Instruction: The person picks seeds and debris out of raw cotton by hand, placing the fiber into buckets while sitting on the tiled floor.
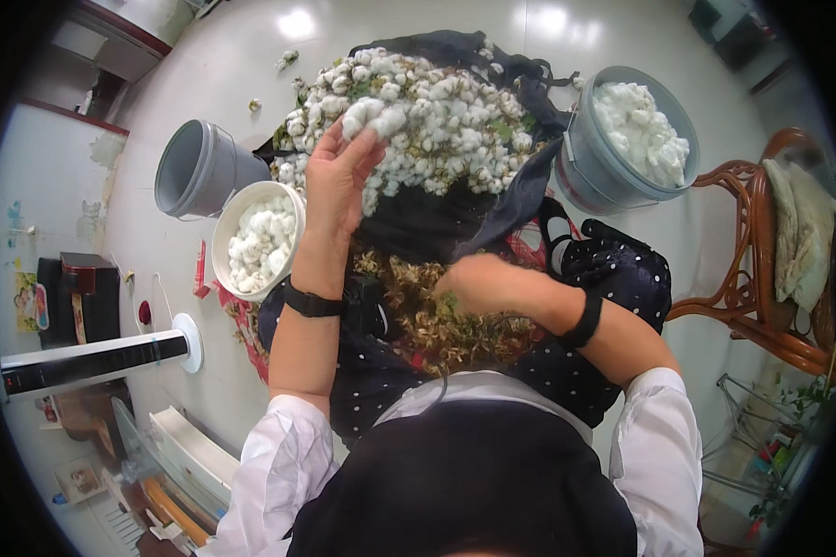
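Note:
My left hand (345,163) holds a tuft of white cotton (373,118) between thumb and fingers, over the near left part of a heap of cotton bolls (453,118) on dark cloth. My right hand (477,282) is over a pile of dry brown cotton husks (453,334) at my lap; its fingers are blurred and partly hidden, so whether it holds anything is unclear. A white bucket (217,240) with cotton tufts in it stands just left of my left forearm. A larger grey bucket (577,170) full of fluffy cotton is at the right of the heap.
A tipped grey bucket (212,167) is behind the white bucket. A carved wooden chair (749,306) with a pale cushion stands at the right. At the left is a white and black tower fan (104,358). Loose bolls (288,59) lie on the pale floor.

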`<state>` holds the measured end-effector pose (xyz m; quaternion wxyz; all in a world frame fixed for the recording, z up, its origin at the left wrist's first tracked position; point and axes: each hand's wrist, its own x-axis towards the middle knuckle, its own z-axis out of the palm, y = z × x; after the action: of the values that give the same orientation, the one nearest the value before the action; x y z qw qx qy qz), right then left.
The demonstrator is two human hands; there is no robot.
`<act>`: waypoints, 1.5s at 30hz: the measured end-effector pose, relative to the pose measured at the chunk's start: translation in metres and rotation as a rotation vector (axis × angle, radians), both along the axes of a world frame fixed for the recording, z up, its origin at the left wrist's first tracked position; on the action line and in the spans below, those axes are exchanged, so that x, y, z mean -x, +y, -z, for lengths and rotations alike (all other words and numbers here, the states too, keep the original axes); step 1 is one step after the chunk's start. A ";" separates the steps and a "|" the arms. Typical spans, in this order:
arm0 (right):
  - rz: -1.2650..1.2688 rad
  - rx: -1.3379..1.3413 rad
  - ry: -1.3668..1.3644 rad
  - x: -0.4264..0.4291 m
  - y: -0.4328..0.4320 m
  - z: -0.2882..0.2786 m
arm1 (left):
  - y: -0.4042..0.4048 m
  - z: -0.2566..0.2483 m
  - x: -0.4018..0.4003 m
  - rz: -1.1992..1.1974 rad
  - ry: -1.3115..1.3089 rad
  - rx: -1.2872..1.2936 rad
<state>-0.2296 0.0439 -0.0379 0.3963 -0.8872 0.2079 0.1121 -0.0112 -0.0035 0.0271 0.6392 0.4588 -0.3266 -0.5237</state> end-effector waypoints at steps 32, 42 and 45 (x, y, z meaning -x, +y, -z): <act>0.769 0.454 -0.924 0.018 -0.060 -0.073 | 0.020 -0.003 0.043 0.289 -0.168 -0.191; 0.702 0.551 -0.739 0.014 -0.055 -0.069 | 0.017 0.005 0.039 0.239 -0.292 -0.224; 0.698 0.537 -0.693 0.013 -0.055 -0.067 | 0.019 0.003 0.039 0.258 -0.310 -0.245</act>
<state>-0.2421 -0.0113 0.0293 0.2151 -0.8206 0.3679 -0.3808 -0.0505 0.0155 0.0242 0.4488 0.5621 -0.4108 -0.5602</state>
